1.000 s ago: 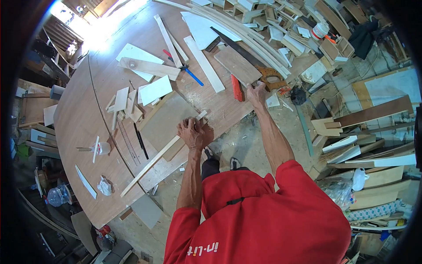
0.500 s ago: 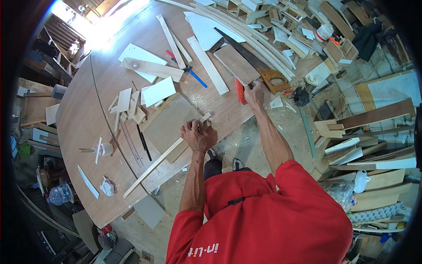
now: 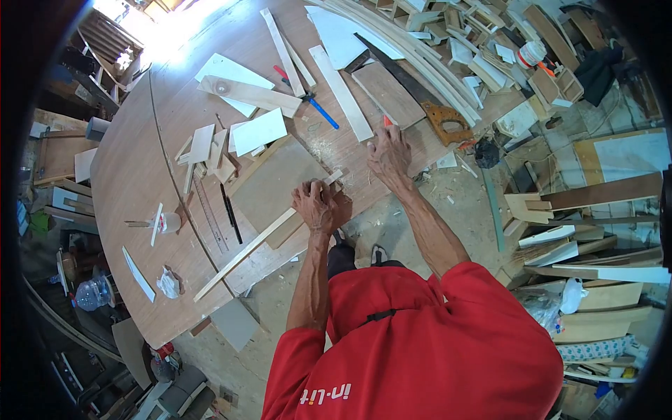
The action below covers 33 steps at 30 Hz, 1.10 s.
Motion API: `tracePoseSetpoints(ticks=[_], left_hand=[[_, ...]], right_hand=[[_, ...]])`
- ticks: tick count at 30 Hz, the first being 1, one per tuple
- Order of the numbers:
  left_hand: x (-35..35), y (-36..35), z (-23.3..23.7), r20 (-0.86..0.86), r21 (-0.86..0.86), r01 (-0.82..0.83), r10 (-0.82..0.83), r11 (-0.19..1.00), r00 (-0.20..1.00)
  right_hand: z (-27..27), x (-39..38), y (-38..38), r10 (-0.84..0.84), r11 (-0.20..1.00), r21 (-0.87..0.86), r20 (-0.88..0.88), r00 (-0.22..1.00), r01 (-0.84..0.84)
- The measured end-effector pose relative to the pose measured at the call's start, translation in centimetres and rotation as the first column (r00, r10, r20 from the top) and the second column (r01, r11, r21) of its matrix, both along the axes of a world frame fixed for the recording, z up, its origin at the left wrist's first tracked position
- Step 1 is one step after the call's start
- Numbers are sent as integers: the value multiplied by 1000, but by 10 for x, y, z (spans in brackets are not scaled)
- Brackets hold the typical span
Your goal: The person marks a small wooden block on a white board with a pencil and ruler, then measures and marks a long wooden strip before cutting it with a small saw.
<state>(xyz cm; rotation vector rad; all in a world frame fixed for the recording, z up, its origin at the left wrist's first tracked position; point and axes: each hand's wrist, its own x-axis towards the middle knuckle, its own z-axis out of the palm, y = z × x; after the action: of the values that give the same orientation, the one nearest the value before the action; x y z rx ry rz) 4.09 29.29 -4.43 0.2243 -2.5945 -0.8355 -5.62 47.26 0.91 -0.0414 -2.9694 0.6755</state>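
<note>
My left hand (image 3: 315, 206) is closed on a thin wooden strip (image 3: 245, 255), whose short end sticks out past my fingers. The strip lies slantwise over a flat board (image 3: 276, 175) on the workbench (image 3: 133, 196). My right hand (image 3: 390, 155) is over the bench's near edge, bent at the fingers; a bit of a red tool (image 3: 387, 121) shows at its fingertips, mostly hidden. Beyond it lie a brown wooden block (image 3: 389, 94) and a handsaw (image 3: 446, 124) with a wooden handle.
White and bare wood offcuts (image 3: 259, 133) lie about the bench, with a blue tool (image 3: 322, 113), a ruler (image 3: 210, 213) and a small cup (image 3: 168, 222). Long strips (image 3: 413, 52) line the far edge. Scrap wood (image 3: 602, 189) is stacked on the right.
My right hand has moved left and inward over the bench, and the red tool is now mostly hidden. My left hand stays on the strip. The whole view has shifted slightly.
</note>
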Motion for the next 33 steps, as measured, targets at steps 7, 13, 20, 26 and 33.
tracePoseSetpoints(ticks=[7,13,20,26,33], left_hand=[[-1,3,1,-28,-8,-16,16,1000,999],[-1,4,2,-28,-7,-24,23,1000,999],[1,1,2,18,11,-1,0,1000,1000],[0,3,5,2,-2,-1,1,1000,1000],[2,5,10,9,-1,-20,20,1000,1000]], right_hand=[[-6,4,16,-96,995,19,59,994,95],[-25,9,45,-154,975,-178,-113,982,132],[-35,15,87,-123,991,-101,-430,894,88],[-39,-4,161,-108,956,257,-128,986,138],[-42,-8,177,32,939,343,-157,987,24]])
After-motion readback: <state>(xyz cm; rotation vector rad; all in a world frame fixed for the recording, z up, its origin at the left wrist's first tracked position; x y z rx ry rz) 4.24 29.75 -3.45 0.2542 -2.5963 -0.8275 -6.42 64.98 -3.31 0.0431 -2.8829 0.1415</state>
